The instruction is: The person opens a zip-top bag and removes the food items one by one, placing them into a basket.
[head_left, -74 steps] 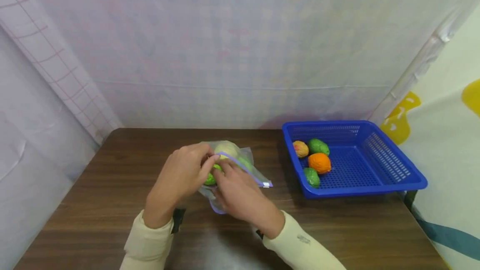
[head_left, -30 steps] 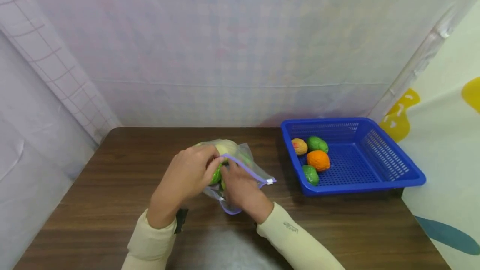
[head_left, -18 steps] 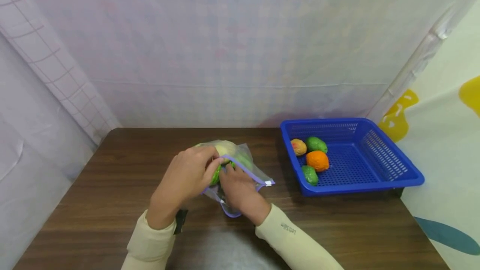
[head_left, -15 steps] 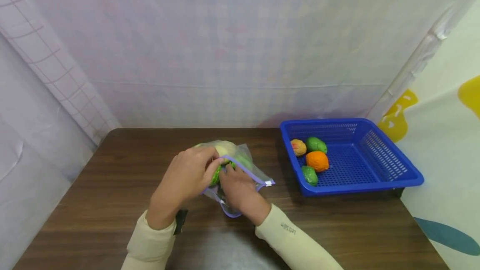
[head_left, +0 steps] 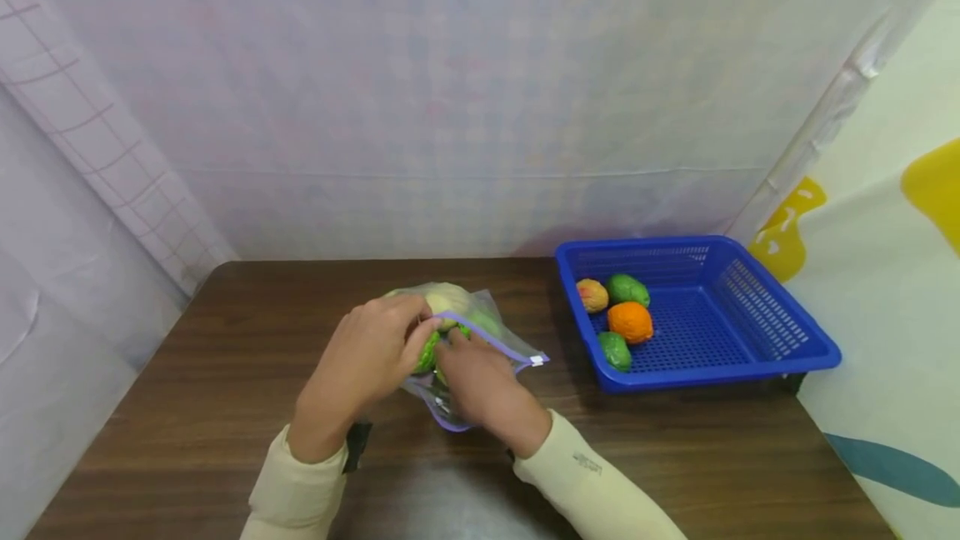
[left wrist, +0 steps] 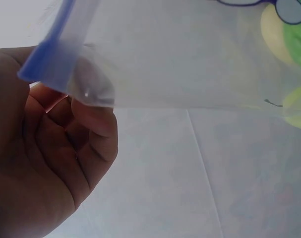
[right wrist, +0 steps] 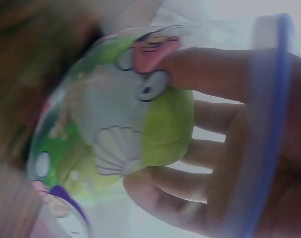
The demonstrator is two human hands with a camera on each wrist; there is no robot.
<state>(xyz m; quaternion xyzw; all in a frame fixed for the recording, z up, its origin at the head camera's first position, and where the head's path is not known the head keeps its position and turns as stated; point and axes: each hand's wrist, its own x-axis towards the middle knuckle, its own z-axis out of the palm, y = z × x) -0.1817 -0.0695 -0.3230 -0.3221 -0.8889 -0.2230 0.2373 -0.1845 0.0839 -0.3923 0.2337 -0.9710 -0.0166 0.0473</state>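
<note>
A clear zip bag [head_left: 489,307] with a purple edge lies on the table in the head view, holding several green and pale fruits. My left hand [head_left: 367,361] pinches the bag's edge at the mouth; the left wrist view shows its fingertips on the bag's corner [left wrist: 95,91]. Through the mouth, my right hand [head_left: 483,386] reaches inside. The right wrist view, blurred, shows its fingers curled round a yellow-green fruit [right wrist: 170,129] behind the printed plastic. A bright green bumpy fruit [head_left: 427,354] shows between the hands. A white slider [head_left: 536,361] sits at the zip's right end.
To the right stands a blue plastic basket [head_left: 712,374]. In it lie an orange [head_left: 630,322], a peach-coloured fruit [head_left: 592,296] and two green fruits, one behind [head_left: 627,290] and one in front [head_left: 615,351]. A pale curtain [head_left: 450,107] hangs behind the brown table [head_left: 225,407].
Since the earliest frame, my right hand has gone deeper into the bag and its mouth has spread. The left hand keeps its grip. The basket appears slightly further left as the head view shifts.
</note>
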